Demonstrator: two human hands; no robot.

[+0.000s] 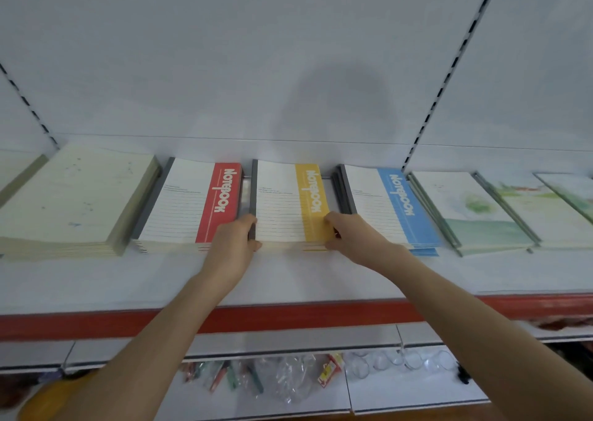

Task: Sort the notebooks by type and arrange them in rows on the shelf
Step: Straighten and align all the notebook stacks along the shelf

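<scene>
A stack of yellow-striped notebooks [282,202] lies in the middle of the white shelf [288,279]. My left hand [232,247] grips the stack's near left corner, fingers over the grey spine, thumb at the front edge. My right hand [351,237] grips its near right corner, fingers curled on the yellow band. Left of it lies a red-striped notebook stack [189,205], right of it a blue-striped stack [391,205]. A cream notebook stack [73,199] lies further left. Green watercolour-cover notebooks [475,212] lie in rows at the right.
The shelf has a red front edge [288,319] and a white back panel with slotted uprights [449,73]. A lower shelf holds pens in clear bags [256,379] and clear plastic items [401,361].
</scene>
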